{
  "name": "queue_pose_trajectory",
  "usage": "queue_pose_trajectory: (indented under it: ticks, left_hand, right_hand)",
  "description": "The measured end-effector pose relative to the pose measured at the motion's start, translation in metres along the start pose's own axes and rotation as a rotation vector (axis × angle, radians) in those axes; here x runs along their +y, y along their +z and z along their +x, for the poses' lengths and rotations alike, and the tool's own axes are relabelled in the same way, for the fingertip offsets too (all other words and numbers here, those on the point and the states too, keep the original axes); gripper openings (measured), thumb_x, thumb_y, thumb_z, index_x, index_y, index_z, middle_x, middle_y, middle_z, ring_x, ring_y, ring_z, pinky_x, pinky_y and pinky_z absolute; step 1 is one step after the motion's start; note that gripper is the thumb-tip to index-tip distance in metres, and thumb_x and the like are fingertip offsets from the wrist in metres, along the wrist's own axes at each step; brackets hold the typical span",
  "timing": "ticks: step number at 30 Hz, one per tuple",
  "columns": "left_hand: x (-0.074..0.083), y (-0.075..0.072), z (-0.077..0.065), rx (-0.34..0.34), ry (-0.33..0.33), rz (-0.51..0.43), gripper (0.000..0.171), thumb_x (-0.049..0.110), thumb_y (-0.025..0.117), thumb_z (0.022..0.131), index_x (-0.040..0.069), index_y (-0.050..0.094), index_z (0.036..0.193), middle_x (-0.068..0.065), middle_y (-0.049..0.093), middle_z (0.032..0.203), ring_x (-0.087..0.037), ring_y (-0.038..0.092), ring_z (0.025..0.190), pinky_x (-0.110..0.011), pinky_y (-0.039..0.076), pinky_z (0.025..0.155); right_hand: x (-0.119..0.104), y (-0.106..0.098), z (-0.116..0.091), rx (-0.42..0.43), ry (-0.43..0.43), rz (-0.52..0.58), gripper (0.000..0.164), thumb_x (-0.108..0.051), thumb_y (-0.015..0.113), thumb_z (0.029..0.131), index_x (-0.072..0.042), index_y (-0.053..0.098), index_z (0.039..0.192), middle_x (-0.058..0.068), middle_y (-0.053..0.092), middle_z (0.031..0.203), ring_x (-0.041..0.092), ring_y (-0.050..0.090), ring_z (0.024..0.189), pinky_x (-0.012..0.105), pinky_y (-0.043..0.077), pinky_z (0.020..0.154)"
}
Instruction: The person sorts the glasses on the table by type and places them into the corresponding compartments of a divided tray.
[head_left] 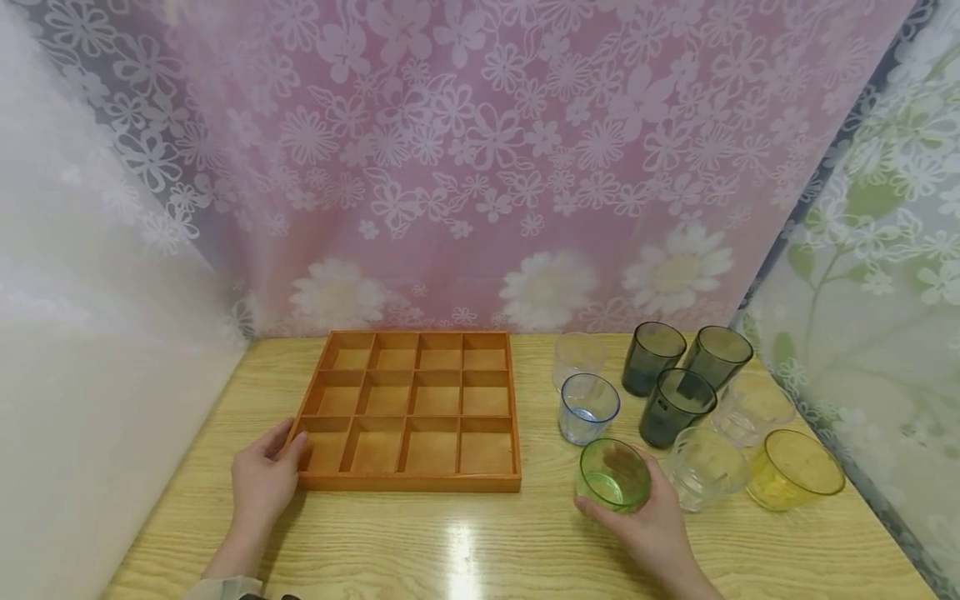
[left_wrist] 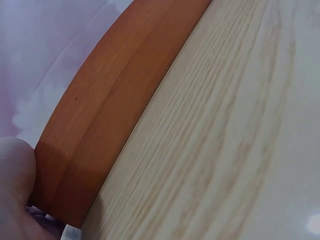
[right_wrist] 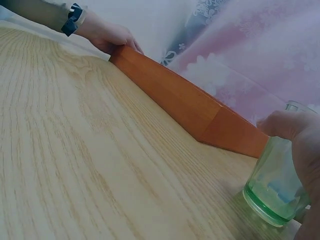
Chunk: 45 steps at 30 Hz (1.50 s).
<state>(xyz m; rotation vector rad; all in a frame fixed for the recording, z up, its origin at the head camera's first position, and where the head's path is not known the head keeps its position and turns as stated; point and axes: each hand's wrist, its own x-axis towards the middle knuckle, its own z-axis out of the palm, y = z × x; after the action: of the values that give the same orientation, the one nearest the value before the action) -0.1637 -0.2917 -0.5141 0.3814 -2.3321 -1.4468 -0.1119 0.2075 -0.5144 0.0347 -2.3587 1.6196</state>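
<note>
My left hand (head_left: 264, 477) grips the near left corner of a divided wooden tray (head_left: 408, 482), thumb over the side wall. In the left wrist view, the thumb lies against the tray's orange-brown wall (left_wrist: 117, 95). To the right of the tray, my right hand (head_left: 654, 527) holds a green glass (head_left: 600, 482), thumb on its near left side and fingers round the right. Seen from the right wrist, the glass (right_wrist: 270, 200) is upright, its thick green base close over the table. All the tray's compartments are bare.
Behind the green glass stands a blue-rimmed glass (head_left: 588, 408), with a clear one (head_left: 579, 358) further back. Several dark grey glasses (head_left: 678, 408) cluster at the right. More clear glasses (head_left: 705, 471) and a yellow glass (head_left: 795, 475) stand beside my right hand. A floral curtain (head_left: 480, 167) borders the wooden table.
</note>
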Motion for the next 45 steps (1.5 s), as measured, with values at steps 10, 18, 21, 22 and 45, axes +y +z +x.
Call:
queue_pose_trajectory:
  ticks: [10, 18, 21, 22, 45]
  left_hand:
    - [0.001, 0.001, 0.000, -0.018, -0.015, -0.017, 0.040, 0.009, 0.069, 0.104, -0.008, 0.063, 0.140, -0.028, 0.063, 0.136, -0.033, 0.065, 0.117, -0.005, 0.048, 0.078]
    - [-0.001, -0.001, -0.001, -0.016, 0.009, 0.020, 0.039, 0.014, 0.068, 0.105, -0.007, 0.066, 0.138, -0.027, 0.067, 0.130, -0.029, 0.065, 0.117, -0.004, 0.048, 0.077]
    - [-0.001, -0.001, -0.001, -0.011, 0.018, 0.032, 0.038, 0.014, 0.067, 0.106, -0.008, 0.066, 0.137, -0.027, 0.068, 0.129, -0.028, 0.065, 0.118, -0.004, 0.047, 0.078]
    - [-0.001, -0.001, -0.001, -0.012, 0.019, 0.036, 0.037, 0.014, 0.066, 0.106, -0.008, 0.066, 0.137, -0.027, 0.068, 0.129, -0.029, 0.064, 0.118, -0.004, 0.047, 0.079]
    - [-0.004, 0.001, -0.002, -0.010, 0.039, 0.059, 0.036, 0.008, 0.064, 0.106, -0.009, 0.066, 0.137, -0.029, 0.069, 0.126, -0.036, 0.065, 0.116, -0.004, 0.047, 0.074]
  right_hand:
    - [-0.011, -0.003, 0.009, -0.034, -0.069, 0.098, 0.083, 0.001, 0.100, 0.069, -0.006, 0.059, 0.141, 0.012, 0.066, 0.132, 0.013, 0.064, 0.119, 0.023, 0.054, 0.097]
    - [-0.025, -0.001, 0.015, -0.084, -0.160, 0.113, 0.082, 0.000, 0.100, 0.069, -0.006, 0.059, 0.140, 0.014, 0.067, 0.133, 0.020, 0.066, 0.121, 0.025, 0.054, 0.099]
    - [-0.034, 0.002, 0.019, -0.098, -0.181, 0.141, 0.082, 0.003, 0.099, 0.069, -0.004, 0.059, 0.140, 0.015, 0.067, 0.133, 0.024, 0.066, 0.121, 0.026, 0.054, 0.100]
    - [-0.036, 0.003, 0.020, -0.101, -0.185, 0.146, 0.082, 0.003, 0.099, 0.069, -0.005, 0.059, 0.140, 0.015, 0.067, 0.133, 0.025, 0.067, 0.120, 0.026, 0.054, 0.099]
    - [-0.072, 0.027, 0.055, -0.284, -0.285, 0.191, 0.079, -0.006, 0.099, 0.074, -0.008, 0.058, 0.142, 0.011, 0.065, 0.136, 0.037, 0.061, 0.126, 0.035, 0.052, 0.105]
